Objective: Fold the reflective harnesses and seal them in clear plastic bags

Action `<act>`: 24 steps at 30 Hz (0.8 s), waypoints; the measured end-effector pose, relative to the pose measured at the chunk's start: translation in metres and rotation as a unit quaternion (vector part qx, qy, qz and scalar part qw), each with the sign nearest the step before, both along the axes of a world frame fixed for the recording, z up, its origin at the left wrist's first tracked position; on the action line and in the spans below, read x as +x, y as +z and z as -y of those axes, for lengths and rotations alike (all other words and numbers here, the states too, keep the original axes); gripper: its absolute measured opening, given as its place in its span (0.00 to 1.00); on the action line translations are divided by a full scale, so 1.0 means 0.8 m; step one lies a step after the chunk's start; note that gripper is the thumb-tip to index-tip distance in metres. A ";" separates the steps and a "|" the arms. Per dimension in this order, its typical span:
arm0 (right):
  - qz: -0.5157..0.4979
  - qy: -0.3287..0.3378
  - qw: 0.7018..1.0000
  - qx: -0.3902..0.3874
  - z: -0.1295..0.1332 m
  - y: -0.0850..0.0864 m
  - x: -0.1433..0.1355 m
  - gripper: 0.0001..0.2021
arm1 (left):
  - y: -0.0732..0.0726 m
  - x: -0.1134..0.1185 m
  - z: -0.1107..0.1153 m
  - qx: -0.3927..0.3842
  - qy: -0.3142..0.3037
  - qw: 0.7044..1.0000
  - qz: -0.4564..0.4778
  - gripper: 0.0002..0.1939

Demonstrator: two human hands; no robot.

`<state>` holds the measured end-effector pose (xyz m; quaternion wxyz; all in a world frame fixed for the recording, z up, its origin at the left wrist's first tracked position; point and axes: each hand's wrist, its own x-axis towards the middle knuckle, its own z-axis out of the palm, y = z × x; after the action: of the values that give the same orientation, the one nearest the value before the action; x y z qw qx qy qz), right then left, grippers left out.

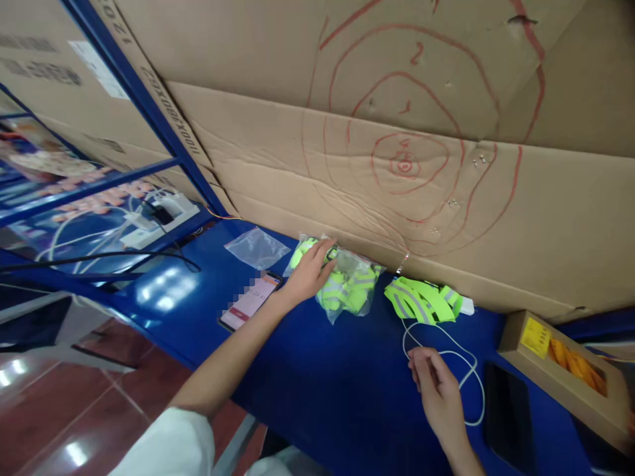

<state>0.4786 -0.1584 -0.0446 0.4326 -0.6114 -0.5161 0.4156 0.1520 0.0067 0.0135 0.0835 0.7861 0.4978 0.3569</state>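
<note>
My left hand (310, 271) rests on clear plastic bags that hold neon-yellow reflective straps (347, 287), its fingers apart over the left bag. Near the white cable (476, 377), my right hand (436, 387) is held above the blue table with its fingers curled together; whatever they may hold is too small to make out. A loose bundle of neon-yellow straps with grey stripes (421, 301) lies beyond my right hand, against the cardboard. Beside my left forearm is a phone (253, 301) with a lit screen.
An empty zip bag (258, 248) lies left of the filled bags. At the right are a black tablet-like device (508, 416) and a cardboard box (570, 377) with orange contents. A power strip (163, 218) with cables sits at the left. Cardboard (268, 145) with red rings stands behind.
</note>
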 end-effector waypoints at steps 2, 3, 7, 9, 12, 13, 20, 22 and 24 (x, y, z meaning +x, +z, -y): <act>0.013 0.017 1.000 -0.002 0.001 -0.003 0.000 0.21 | -0.001 -0.007 0.022 0.002 0.010 1.000 -0.002 0.22; 0.020 0.027 0.999 -0.003 0.001 -0.004 -0.001 0.21 | -0.003 -0.007 0.035 0.002 0.009 1.000 -0.005 0.21; 0.049 0.077 0.996 -0.003 0.002 -0.007 -0.005 0.20 | -0.025 0.011 0.088 -0.015 -0.045 0.998 -0.036 0.33; 0.060 0.101 0.993 -0.001 0.003 -0.008 -0.009 0.19 | -0.041 0.024 0.097 -0.022 -0.056 0.997 -0.037 0.42; 0.079 0.129 0.989 0.008 0.004 -0.007 -0.013 0.18 | -0.059 0.042 0.075 -0.021 -0.014 1.000 0.005 0.36; 0.087 0.138 0.986 0.012 0.005 -0.007 -0.014 0.18 | -0.063 0.048 0.062 -0.020 0.005 1.000 0.023 0.34; 0.134 0.186 0.971 0.067 0.008 -0.004 -0.018 0.14 | -0.057 0.085 0.016 -0.035 0.033 0.998 0.036 0.28; 0.147 0.196 0.966 0.082 0.008 -0.006 -0.019 0.13 | -0.050 0.082 0.027 -0.037 0.045 0.998 0.017 0.30; 0.157 0.207 0.962 0.086 0.009 -0.007 -0.019 0.13 | -0.040 0.063 0.035 -0.038 0.059 0.998 -0.004 0.31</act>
<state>0.4635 -0.1656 -0.0501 0.3013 -0.5092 -0.7267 0.3490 0.2024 -0.0213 -0.0183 0.0898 0.7532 0.5567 0.3387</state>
